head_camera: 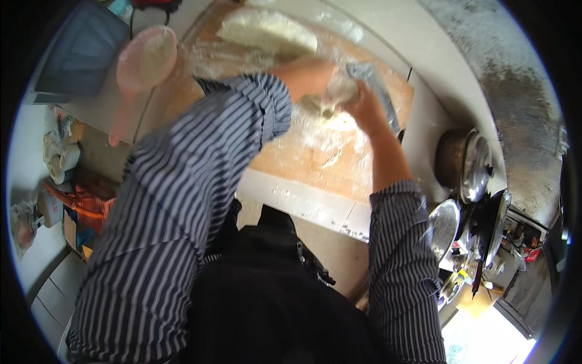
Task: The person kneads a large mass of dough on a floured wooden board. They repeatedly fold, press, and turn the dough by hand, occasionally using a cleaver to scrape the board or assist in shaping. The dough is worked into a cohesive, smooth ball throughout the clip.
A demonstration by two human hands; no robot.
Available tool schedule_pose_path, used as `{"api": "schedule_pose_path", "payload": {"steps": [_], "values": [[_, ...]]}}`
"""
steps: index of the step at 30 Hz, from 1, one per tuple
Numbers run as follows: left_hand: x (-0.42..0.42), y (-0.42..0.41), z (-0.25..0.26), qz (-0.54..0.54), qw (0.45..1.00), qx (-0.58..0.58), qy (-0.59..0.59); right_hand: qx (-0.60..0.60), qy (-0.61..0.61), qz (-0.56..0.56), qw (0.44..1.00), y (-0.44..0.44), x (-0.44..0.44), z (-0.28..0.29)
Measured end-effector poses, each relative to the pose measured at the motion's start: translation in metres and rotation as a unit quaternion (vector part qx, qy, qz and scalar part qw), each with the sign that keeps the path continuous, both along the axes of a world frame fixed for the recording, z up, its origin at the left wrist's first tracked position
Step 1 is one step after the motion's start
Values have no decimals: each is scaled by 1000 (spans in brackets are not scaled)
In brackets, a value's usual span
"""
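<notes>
Both hands meet over a floured wooden board (291, 168). My left hand (318, 77) is blurred and reaches in from the left; its fingers are at a pale, rounded item (342, 89), perhaps dough or a small bowl. My right hand (363, 105) curls its fingers around the right side of that item. Just below and left of it lies a piece of pale dough (313, 107). A long floured slab of dough (270, 32) rests along the board's far side. A dark grey flat blade, apparently a cleaver (382, 91), lies right of my right hand. Loose flour is scattered around.
Left of the board are a pink plastic strainer or ladle (146, 59) and a grey-blue plastic bin (86, 50). At the right stand a lidded metal pot (464, 164), a metal bowl (443, 230) and a dark pan (495, 227). The tiled counter edge (295, 202) runs nearest my body.
</notes>
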State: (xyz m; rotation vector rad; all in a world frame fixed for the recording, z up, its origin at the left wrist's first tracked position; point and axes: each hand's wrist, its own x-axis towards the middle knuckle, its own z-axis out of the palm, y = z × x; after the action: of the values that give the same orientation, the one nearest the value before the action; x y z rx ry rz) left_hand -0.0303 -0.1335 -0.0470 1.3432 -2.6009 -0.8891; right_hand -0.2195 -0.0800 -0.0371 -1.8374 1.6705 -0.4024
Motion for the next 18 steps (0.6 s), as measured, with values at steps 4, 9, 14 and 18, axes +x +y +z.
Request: {"api": "schedule_pose_path", "payload": {"steps": [4, 9, 14, 18], "values": [[7, -5, -11, -3, 1000, -19, 13, 55, -79, 34, 995, -18, -7, -21], [-6, -14, -31, 34, 998, -38, -24, 92, -133, 43, 986, -21, -4, -17], [-1, 22, -24, 138, 982, -58, 119, -59, 33, 23, 997, -5, -2, -17], [8, 65, 6, 85, 973, -209, 50, -209, 160, -31, 964, 56, 27, -3]]}}
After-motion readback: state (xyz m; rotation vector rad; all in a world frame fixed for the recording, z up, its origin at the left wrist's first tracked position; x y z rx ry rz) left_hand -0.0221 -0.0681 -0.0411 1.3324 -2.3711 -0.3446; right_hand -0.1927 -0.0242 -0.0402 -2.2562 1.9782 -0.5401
